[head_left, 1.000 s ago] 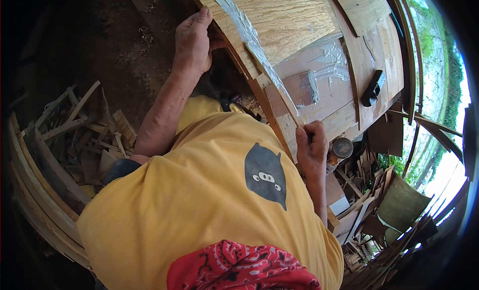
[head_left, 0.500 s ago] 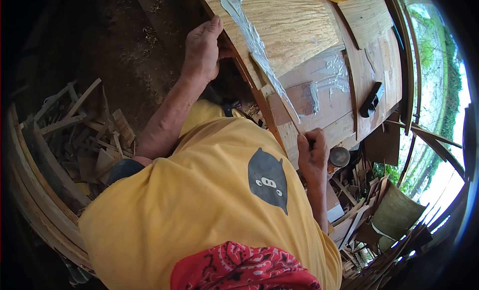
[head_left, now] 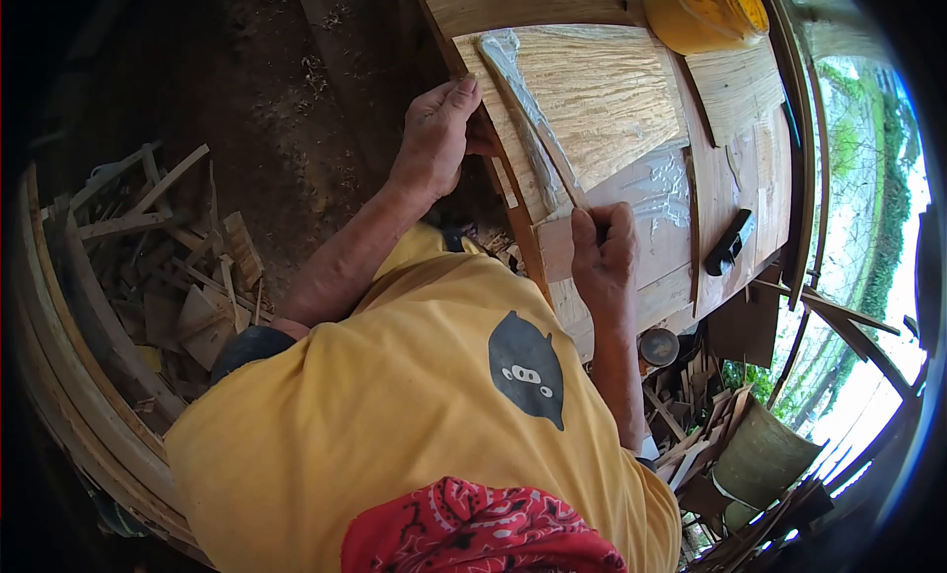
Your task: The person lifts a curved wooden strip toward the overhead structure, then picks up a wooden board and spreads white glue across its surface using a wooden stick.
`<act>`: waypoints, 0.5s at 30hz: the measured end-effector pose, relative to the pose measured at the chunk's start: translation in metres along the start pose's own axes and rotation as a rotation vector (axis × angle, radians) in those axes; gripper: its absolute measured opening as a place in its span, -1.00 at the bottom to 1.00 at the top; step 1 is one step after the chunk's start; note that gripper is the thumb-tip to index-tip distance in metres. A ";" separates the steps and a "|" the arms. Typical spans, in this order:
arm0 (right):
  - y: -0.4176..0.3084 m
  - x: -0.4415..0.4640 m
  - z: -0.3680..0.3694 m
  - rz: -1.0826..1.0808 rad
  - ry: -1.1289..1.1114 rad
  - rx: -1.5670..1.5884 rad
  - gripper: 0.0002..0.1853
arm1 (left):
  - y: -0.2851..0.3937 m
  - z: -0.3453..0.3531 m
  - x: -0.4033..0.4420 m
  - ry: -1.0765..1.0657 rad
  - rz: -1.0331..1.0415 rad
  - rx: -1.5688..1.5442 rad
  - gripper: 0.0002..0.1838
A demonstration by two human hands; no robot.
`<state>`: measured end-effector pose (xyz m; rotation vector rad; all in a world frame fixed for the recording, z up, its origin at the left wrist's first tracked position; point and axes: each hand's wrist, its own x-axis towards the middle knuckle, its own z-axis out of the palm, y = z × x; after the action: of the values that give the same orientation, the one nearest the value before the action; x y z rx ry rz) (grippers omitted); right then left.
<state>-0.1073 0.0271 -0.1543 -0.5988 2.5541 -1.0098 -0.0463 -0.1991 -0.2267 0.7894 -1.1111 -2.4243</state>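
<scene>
My left hand (head_left: 436, 139) grips the near edge of a pale, rough-grained wood panel (head_left: 602, 90), thumb on top and fingers partly hidden below. My right hand (head_left: 605, 250) pinches the lower end of a thin wooden stick (head_left: 546, 137), which lies slanted across the panel's left part. Whitish paste (head_left: 538, 109) is smeared alongside and under the stick. Beyond my right hand, more paste streaks a smooth pinkish board (head_left: 641, 218).
A yellow tub (head_left: 705, 16) stands at the bench's far side. A black hand plane (head_left: 730, 242) rests on the right boards. Below is a round-topped container (head_left: 659, 347). Scrap wood (head_left: 182, 277) lies heaped at left, with more at lower right.
My right hand has moved up and slightly left with the stick, which now lies over the paste. The view has shifted, bringing the yellow tub into sight. My left hand still grips the panel edge.
</scene>
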 end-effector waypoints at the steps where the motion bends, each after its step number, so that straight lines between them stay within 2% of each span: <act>1: 0.001 -0.001 0.000 -0.007 0.020 -0.020 -0.78 | 0.001 0.002 0.000 0.014 -0.002 -0.017 -0.60; 7: -0.003 0.000 0.009 -0.076 0.063 -0.117 -0.79 | 0.001 0.000 0.004 0.035 -0.002 0.008 -0.59; 15: 0.010 0.019 0.007 -0.002 0.168 -0.160 -0.77 | 0.007 0.004 0.003 0.031 0.007 -0.017 -0.57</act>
<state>-0.1236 0.0203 -0.1691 -0.5799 2.8027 -0.8965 -0.0510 -0.2029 -0.2200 0.8133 -1.0790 -2.4047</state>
